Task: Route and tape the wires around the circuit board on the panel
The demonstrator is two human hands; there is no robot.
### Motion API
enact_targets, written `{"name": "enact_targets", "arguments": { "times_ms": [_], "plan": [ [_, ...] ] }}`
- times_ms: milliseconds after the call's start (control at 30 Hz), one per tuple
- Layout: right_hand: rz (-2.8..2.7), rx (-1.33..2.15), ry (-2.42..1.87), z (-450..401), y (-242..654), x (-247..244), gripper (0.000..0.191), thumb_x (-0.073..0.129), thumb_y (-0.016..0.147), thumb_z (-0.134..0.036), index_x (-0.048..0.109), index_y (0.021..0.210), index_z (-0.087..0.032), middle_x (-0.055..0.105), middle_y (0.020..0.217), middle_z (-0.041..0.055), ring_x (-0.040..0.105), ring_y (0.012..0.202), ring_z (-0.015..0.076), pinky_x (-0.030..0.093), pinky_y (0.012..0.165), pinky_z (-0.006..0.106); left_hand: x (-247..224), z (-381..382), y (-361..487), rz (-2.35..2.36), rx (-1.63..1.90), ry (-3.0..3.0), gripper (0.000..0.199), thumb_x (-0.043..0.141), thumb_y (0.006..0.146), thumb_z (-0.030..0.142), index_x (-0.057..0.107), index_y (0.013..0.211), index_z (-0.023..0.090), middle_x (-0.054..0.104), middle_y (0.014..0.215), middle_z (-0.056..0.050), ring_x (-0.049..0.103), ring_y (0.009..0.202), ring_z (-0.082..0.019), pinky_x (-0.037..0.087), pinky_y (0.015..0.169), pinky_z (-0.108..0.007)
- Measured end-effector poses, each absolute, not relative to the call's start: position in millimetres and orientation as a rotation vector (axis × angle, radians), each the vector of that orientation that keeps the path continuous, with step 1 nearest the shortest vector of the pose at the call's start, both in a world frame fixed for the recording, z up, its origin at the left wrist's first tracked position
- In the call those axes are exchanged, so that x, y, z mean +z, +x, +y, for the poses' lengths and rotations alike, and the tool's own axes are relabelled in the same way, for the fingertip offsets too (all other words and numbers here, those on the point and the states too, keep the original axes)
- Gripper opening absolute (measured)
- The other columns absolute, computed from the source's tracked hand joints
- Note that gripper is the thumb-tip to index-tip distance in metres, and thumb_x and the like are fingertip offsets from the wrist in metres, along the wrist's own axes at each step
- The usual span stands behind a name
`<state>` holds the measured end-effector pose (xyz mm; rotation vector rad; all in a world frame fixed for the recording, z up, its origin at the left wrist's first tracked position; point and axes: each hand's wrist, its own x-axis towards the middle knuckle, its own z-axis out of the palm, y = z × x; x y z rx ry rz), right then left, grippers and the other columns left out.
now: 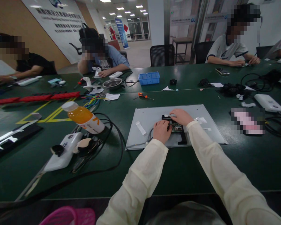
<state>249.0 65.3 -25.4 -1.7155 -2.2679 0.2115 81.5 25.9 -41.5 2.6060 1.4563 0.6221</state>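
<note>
A flat grey panel (pixel 152 114) lies on the table in front of me. On it sits a green circuit board (pixel 177 127) in a black plastic bracket (pixel 183 139), with a grey cable (pixel 138 144) running off its left side. My left hand (pixel 162 131) is closed around the left edge of the board, fingers curled over it. From the upper right, my right hand (pixel 182 117) grips the board's far edge, fingertips bent against the bracket. Both hands partly cover the board, and the fingertips are partly hidden.
To the left are an orange drink bottle (pixel 84 117), a white power bank (pixel 63 153) and looped black cables. Beyond the panel lie an orange-handled screwdriver (pixel 142 95) and a blue basket (pixel 149 78). A pink phone (pixel 247 121) is at right. Several people sit across the table.
</note>
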Motion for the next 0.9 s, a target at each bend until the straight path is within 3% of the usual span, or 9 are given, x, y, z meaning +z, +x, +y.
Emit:
{"name": "enact_targets", "arguments": {
  "times_ms": [200, 400, 633, 800, 900],
  "plan": [
    [-2.145, 0.174, -1.949, 36.1, 320.9, -17.5, 0.029, 0.054, 0.080, -0.021, 0.066, 0.106, -0.017, 0.065, 0.113, 0.0092, 0.056, 0.108, 0.0216, 0.039, 0.095, 0.031, -40.7, 24.5, 80.9, 1.387, 0.675, 2.618, 0.021, 0.045, 0.088, 0.024, 0.055, 0.106, 0.021, 0.059, 0.112, -0.005, 0.051, 0.107, -0.021, 0.037, 0.094, -0.038],
    [-1.860, 0.167, -2.212, -0.7, 381.6, -40.4, 0.034, 0.059, 0.077, -0.025, 0.065, 0.110, -0.018, 0.065, 0.106, 0.0106, 0.061, 0.093, 0.0216, 0.045, 0.083, 0.031, -33.9, 19.1, 83.7, 1.197, 0.645, 2.681, 0.027, 0.044, 0.089, 0.027, 0.053, 0.114, 0.022, 0.055, 0.120, -0.006, 0.048, 0.114, -0.021, 0.034, 0.100, -0.038],
    [-1.768, 0.330, -2.123, -8.1, 379.4, -53.8, 0.034, 0.062, 0.075, -0.026, 0.065, 0.107, -0.018, 0.067, 0.100, 0.0075, 0.063, 0.083, 0.0167, 0.047, 0.075, 0.025, -27.3, 13.6, 85.7, 1.009, 0.660, 2.768, 0.027, 0.042, 0.090, 0.028, 0.053, 0.114, 0.022, 0.056, 0.119, -0.006, 0.046, 0.116, -0.020, 0.032, 0.102, -0.039],
    [-1.686, 0.266, -2.121, -1.2, 373.0, -61.8, 0.032, 0.063, 0.074, -0.027, 0.066, 0.103, -0.016, 0.066, 0.098, 0.0088, 0.062, 0.074, 0.0148, 0.046, 0.076, 0.026, -27.6, 13.3, 86.6, 0.984, 0.597, 2.777, 0.027, 0.043, 0.090, 0.029, 0.053, 0.114, 0.022, 0.055, 0.121, -0.006, 0.045, 0.119, -0.021, 0.030, 0.103, -0.039],
    [-1.681, 0.216, -2.126, 0.9, 369.2, -65.6, 0.028, 0.063, 0.074, -0.029, 0.068, 0.098, -0.016, 0.066, 0.094, 0.0083, 0.062, 0.079, 0.0167, 0.046, 0.077, 0.027, -28.0, 13.4, 87.5, 1.012, 0.529, 2.783, 0.028, 0.043, 0.090, 0.029, 0.053, 0.115, 0.024, 0.054, 0.123, -0.006, 0.044, 0.120, -0.021, 0.029, 0.104, -0.040]
  ]
}}
